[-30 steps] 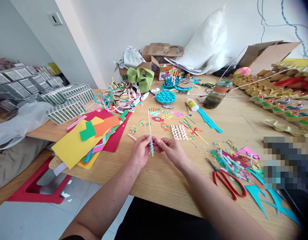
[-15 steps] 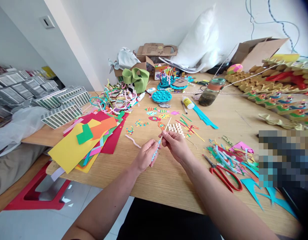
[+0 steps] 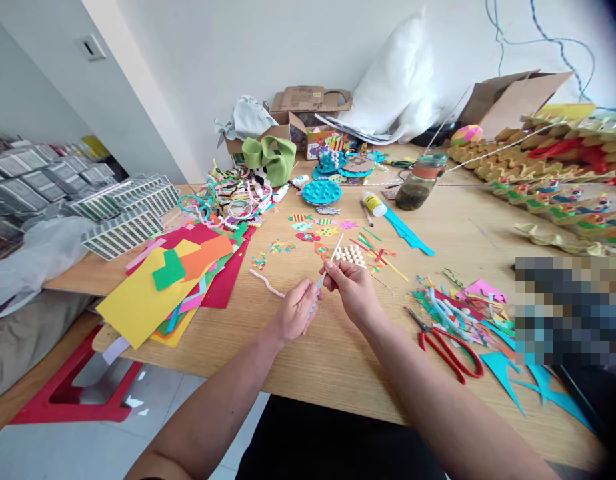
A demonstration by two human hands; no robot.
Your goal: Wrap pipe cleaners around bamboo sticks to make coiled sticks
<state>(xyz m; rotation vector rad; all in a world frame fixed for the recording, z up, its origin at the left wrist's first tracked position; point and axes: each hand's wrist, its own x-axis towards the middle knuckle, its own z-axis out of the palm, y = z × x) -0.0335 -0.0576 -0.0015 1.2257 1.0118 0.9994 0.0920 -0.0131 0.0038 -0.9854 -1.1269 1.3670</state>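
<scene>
My left hand [image 3: 294,313] is closed around a light-blue fuzzy strip [image 3: 313,308], which looks like a pipe cleaner coiled on a thin stick. My right hand [image 3: 355,292] pinches the pale wooden stick [image 3: 337,245], whose bare end points up and away from me. The two hands nearly meet over the table's front half. A pale pink pipe cleaner [image 3: 266,283] lies just left of my left hand. Beyond my fingers are small paper fish [image 3: 307,237] and rows of little white pieces [image 3: 352,253], partly hidden by my right hand.
Coloured paper sheets [image 3: 138,303] are stacked at left. Red-handled scissors [image 3: 455,357] and paper scraps [image 3: 453,310] lie at right. Farther back stand a glue bottle [image 3: 373,204], a glass jar [image 3: 418,190], a blue bumpy craft piece [image 3: 321,193] and a pile of pipe cleaners [image 3: 233,197].
My left fingers have shifted slightly over the coiled blue strip, covering more of it. Both hands keep their hold, and the rest of the table looks the same.
</scene>
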